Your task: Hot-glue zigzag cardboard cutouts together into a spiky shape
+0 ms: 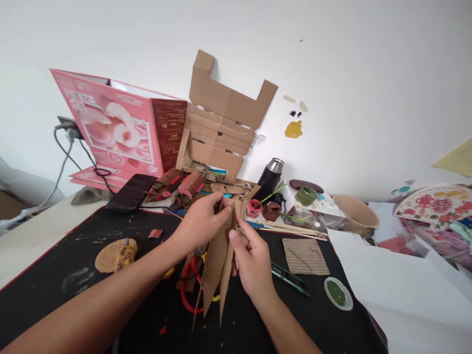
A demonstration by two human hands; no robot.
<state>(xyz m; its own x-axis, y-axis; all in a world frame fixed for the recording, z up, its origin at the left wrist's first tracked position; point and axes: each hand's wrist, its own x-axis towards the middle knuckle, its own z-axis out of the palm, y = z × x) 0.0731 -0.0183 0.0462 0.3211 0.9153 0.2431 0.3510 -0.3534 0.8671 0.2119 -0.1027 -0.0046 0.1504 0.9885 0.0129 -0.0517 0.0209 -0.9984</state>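
Observation:
My left hand (206,216) pinches the upper edge of a folded piece of brown cardboard (216,275). On its other side my right hand (252,255) grips the same piece with thumb and fingers. The cardboard hangs upright above the black mat (155,314), its lower ends spread apart in several pointed flaps. Behind it lie scissors with red handles (186,290), partly hidden by the cardboard. To the right of my right hand rests a dark green utility knife (291,280).
A corrugated cardboard square (306,256) and a lid with green paint (338,293) lie at right. Paint jars (272,211), a black thermos (271,177) and wooden sticks (295,229) stand or lie behind. At left are a phone (131,192) and a round cardboard disc (106,255).

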